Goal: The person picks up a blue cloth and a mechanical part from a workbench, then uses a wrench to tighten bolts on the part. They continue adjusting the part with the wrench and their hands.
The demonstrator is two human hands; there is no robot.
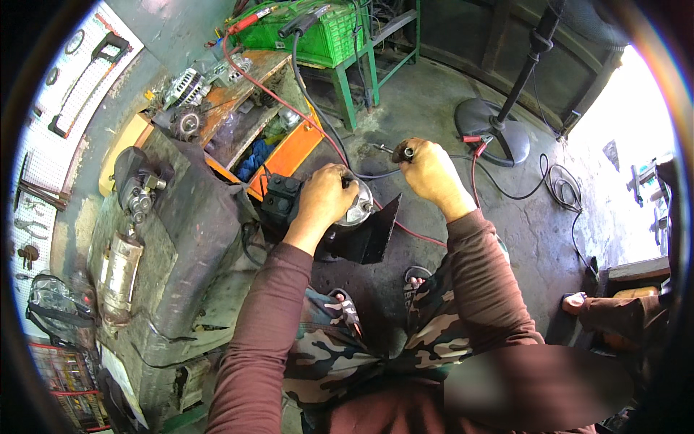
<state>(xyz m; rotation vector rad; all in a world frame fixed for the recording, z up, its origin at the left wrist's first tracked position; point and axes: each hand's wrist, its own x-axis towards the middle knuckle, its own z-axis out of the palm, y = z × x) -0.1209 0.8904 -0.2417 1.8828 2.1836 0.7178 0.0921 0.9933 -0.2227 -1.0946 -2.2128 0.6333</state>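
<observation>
My left hand (327,197) is closed over the top of a round, silvery metal part (359,210), its fingers curled at the near-left rim. Beside that hand stands a dark, boxy machine (282,197), and a dark flat plate (376,235) slants below the round part. My right hand (432,176), raised to the right and apart from the round part, is closed around a dark tool with a shiny, socket-like end (409,152). A thin metal piece (383,147) sticks out leftward next to it. The palm hides the rest of this tool, so its exact kind is unclear.
At left, a grey bench (163,246) bears a metal cylinder (121,271) and a motor-like part (137,184). Beyond are an open orange drawer (293,155) and a green crate (318,36). Cables (560,184) and a round stand base (470,123) lie rightward; another person's leg (614,315) shows.
</observation>
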